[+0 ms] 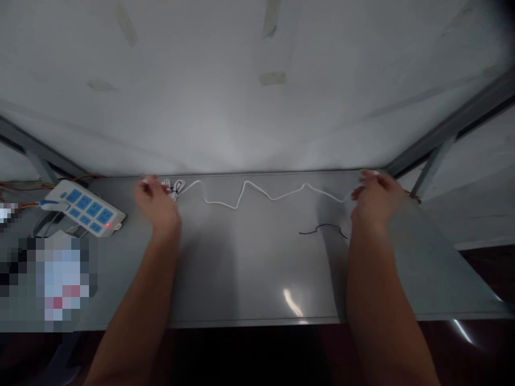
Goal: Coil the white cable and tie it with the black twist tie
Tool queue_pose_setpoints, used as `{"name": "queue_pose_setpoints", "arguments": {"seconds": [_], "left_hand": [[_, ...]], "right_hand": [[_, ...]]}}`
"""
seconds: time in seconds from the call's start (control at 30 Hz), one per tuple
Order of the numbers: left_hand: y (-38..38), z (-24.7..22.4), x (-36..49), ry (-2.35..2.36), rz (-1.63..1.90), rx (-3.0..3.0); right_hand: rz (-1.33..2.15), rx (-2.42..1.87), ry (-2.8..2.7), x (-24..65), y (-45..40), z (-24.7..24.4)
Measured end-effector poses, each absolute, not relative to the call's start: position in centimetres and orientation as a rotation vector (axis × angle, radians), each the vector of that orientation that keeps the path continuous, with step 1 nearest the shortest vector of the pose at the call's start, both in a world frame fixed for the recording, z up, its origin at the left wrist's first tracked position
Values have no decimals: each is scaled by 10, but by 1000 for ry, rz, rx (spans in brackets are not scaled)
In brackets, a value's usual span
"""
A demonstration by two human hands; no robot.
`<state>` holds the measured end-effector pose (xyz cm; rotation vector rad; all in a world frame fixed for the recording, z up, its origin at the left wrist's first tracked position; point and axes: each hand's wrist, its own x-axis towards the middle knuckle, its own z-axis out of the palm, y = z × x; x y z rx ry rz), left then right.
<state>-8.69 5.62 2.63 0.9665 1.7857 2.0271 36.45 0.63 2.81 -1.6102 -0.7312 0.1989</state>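
A thin white cable lies in zigzags along the far edge of a grey metal table. My left hand pinches the cable's left end, where a small bundle with white plugs rests. The cable's right end is gripped in my right hand, near the table's back right corner. Both forearms reach out over the tabletop. A short black wire tie lies loose on the table just left of my right wrist.
A white power strip with blue sockets and a red light sits at the back left, with coloured wires behind it. A blurred patch covers the front left. A white wall rises behind the table; grey metal frame bars run at both sides.
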Motion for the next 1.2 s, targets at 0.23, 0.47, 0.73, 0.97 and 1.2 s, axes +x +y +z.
{"name": "queue_pose_setpoints", "arguments": {"seconds": [0.23, 0.47, 0.73, 0.97, 1.2], "left_hand": [[13, 31, -20, 1580, 1431, 1646], [3, 36, -9, 1215, 1280, 1682], [-6, 46, -5, 1082, 1207, 1669], [-4, 43, -7, 1002, 1211, 1751], [-1, 38, -7, 963, 1246, 1795]], "right_hand": [[783, -1375, -1159, 267, -1, 33], [918, -1274, -1388, 240, -13, 33], [834, -1094, -1558, 242, -18, 40], [833, -1124, -1557, 240, -18, 38], [799, -981, -1548, 239, -16, 36]]}}
